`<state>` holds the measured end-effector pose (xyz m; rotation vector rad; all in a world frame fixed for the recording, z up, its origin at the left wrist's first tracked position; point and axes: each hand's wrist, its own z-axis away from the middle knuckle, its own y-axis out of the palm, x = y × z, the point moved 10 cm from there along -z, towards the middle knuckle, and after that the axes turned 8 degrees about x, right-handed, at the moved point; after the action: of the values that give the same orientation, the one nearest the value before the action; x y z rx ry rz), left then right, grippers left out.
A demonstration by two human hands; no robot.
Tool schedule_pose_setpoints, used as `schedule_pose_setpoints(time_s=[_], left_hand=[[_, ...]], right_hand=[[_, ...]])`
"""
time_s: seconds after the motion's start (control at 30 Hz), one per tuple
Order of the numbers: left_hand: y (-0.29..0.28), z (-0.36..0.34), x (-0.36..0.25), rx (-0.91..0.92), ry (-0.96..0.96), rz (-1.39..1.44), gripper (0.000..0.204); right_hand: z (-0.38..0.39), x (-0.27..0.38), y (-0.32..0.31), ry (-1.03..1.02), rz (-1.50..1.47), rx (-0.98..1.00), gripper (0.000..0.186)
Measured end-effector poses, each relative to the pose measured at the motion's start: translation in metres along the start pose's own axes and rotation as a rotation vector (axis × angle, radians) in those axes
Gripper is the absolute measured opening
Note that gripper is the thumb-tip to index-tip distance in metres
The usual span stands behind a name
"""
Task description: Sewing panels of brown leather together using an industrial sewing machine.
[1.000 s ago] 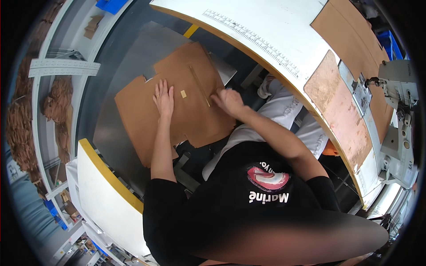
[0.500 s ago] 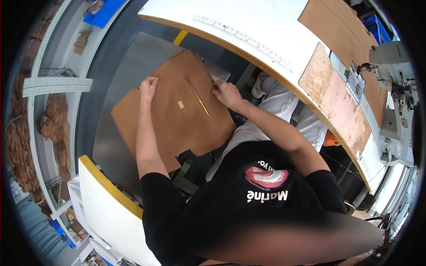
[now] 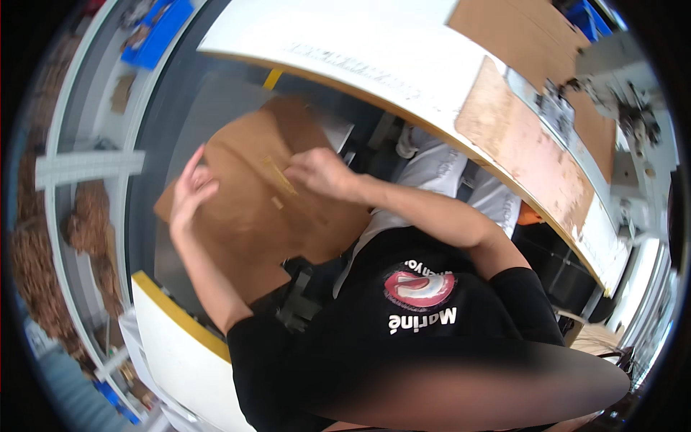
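Note:
A large brown piece of material (image 3: 245,230), fabric or leather, spreads in front of me with a small cream label (image 3: 278,204) and a narrow gold strip (image 3: 279,175), perhaps a zipper, on it. Along its left edge my left hand (image 3: 190,193) is raised with thumb and index finger apart. It holds nothing that I can see. Over the right part of the piece, beside the gold strip, my right hand (image 3: 320,173) has its fingers closed on the brown material, whose far right part looks lifted and darker. Motion blurs the fingertips.
Under the brown piece lies a grey metal surface (image 3: 191,133). A white table (image 3: 345,39) with a printed ruler curves along the far side, bearing a sewing machine (image 3: 612,93) and brown sheets. Shelves at left hold brown bundles (image 3: 90,219) and a blue bin (image 3: 155,36).
My left hand has come down and left, its pinch opening. The right hand has moved leftward toward the gold strip, and the brown piece now bends and ripples. The whole view has shifted slightly.

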<state>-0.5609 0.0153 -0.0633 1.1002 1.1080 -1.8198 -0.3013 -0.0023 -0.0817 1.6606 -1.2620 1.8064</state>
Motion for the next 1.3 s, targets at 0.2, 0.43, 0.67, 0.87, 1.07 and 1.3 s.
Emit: schedule_pose_setpoints(time_s=[0.2, 0.43, 0.67, 0.87, 1.07, 1.3], left_hand=[[0.052, 0.01, -0.143, 0.04, 0.023, -0.749, 0.013], [0.301, -0.045, -0.395, -0.226, 1.18, -1.448, 0.003], [0.485, -0.182, -0.365, 0.518, 1.065, -1.069, 0.013], [0.53, -0.23, -0.351, 0.683, 0.817, -0.875, 0.025], [0.547, -0.239, -0.349, 0.771, 0.623, -0.733, 0.03], [0.552, -0.262, -0.346, 0.734, 0.507, -0.779, 0.028]], right_hand=[[0.127, 0.13, -0.18, -0.346, 0.419, -0.479, 0.006], [0.374, 0.045, -0.26, 0.367, -0.027, -0.955, 0.025], [0.501, 0.038, -0.347, 0.564, -0.049, -1.305, 0.034], [0.512, 0.018, -0.412, 0.748, 0.247, -1.159, 0.023], [0.489, 0.022, -0.436, 0.72, 0.279, -1.135, 0.025], [0.472, 0.011, -0.458, 0.786, 0.464, -1.006, 0.027]])
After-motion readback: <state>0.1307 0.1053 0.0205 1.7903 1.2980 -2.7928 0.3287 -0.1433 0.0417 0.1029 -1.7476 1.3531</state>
